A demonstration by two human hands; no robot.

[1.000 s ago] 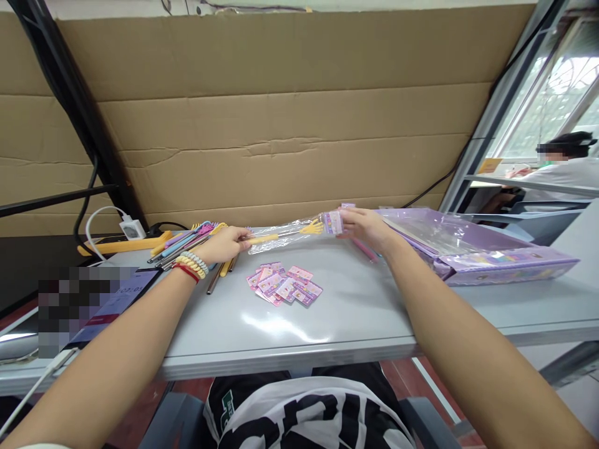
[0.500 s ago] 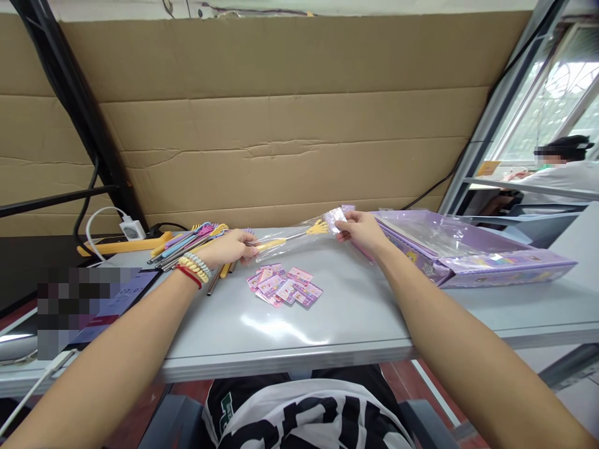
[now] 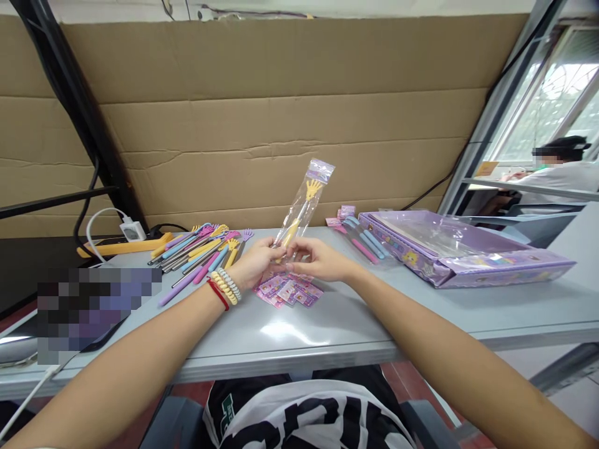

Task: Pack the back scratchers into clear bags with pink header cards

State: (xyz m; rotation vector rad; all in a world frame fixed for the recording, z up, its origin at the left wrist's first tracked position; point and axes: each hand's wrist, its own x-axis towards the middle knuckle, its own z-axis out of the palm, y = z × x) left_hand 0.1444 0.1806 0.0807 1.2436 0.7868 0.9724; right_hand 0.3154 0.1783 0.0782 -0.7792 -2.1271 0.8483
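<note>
Pinching the bagged yellow stick (image 3: 302, 209) low with my left hand (image 3: 256, 265), right hand (image 3: 322, 259) alongside, can't tell its grip, above cards (image 3: 292, 292) midway between front and back edges of the table (image 3: 355, 312).

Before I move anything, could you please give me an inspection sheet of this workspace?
Surface: grey tabletop, bright glare patch near the front.
Job's things: yellow hand-headed stick in clear sleeve; cards on tabletop; loose sticks left; pink and blue sticks and purple box right.
Clutter: yellow item, use unclear, back left.
Grips: left grip pinches the sleeve's lower end; right grip close beside, contact unclear.
Cables: white cable at charger; black cable beyond the box.
Surroundings: cardboard behind; person far right.
</note>
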